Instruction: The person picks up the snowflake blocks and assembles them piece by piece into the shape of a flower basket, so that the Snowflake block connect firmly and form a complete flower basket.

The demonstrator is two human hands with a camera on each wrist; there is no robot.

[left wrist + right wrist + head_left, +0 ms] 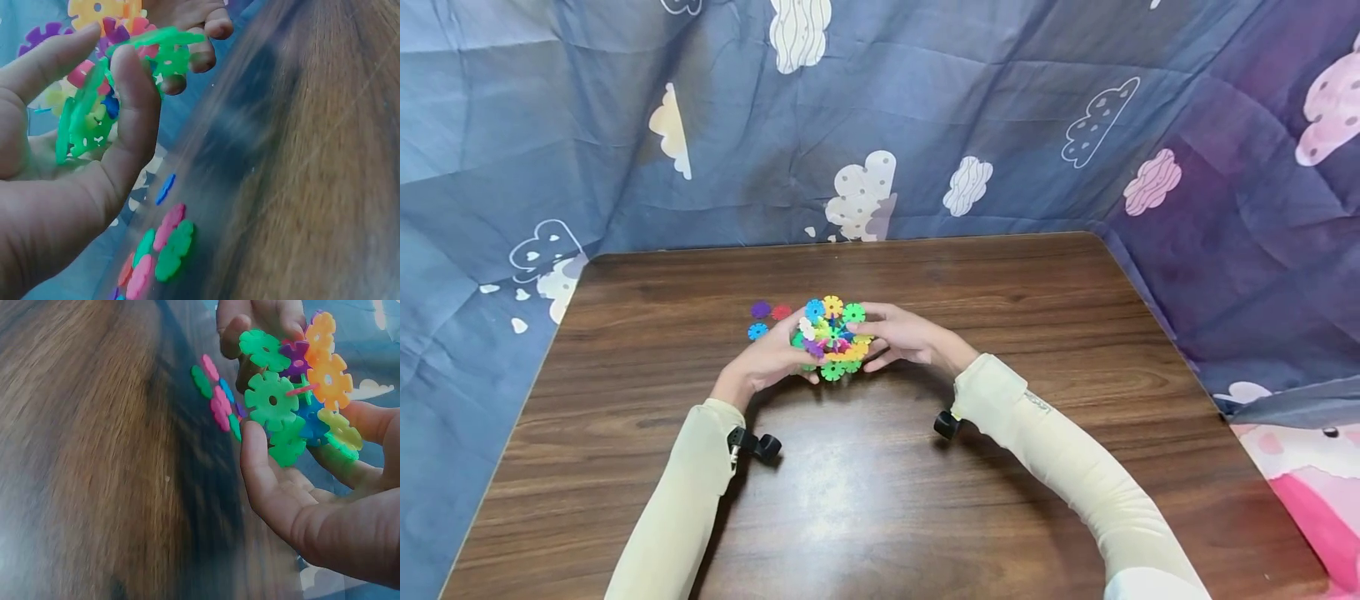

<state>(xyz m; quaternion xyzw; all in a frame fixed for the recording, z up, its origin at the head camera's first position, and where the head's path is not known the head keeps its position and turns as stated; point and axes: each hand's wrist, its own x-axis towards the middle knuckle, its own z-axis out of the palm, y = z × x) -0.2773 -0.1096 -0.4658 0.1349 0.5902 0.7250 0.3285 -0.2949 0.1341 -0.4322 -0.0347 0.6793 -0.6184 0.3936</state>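
The roughly round cluster of interlocked flower-shaped discs (pixel 833 337) was held above the table (pixel 880 508), grasped from opposite sides by the left hand (pixel 775 357) and right hand (pixel 912 333), the loose discs (pixel 758 332) being situated nearer the left.

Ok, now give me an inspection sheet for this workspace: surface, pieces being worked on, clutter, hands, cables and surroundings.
Surface: brown wood-grain table, with light glare nearer the camera.
Job's things: multicoloured cluster of interlocked flower-shaped plastic discs; loose discs lie flat to its left, purple, blue, pink and green among them.
Clutter: nothing seen.
Hands: left hand and right hand both grip the cluster, one from each side.
Cables: nothing seen.
Surroundings: blue cloud-print fabric behind, purple fabric at right.
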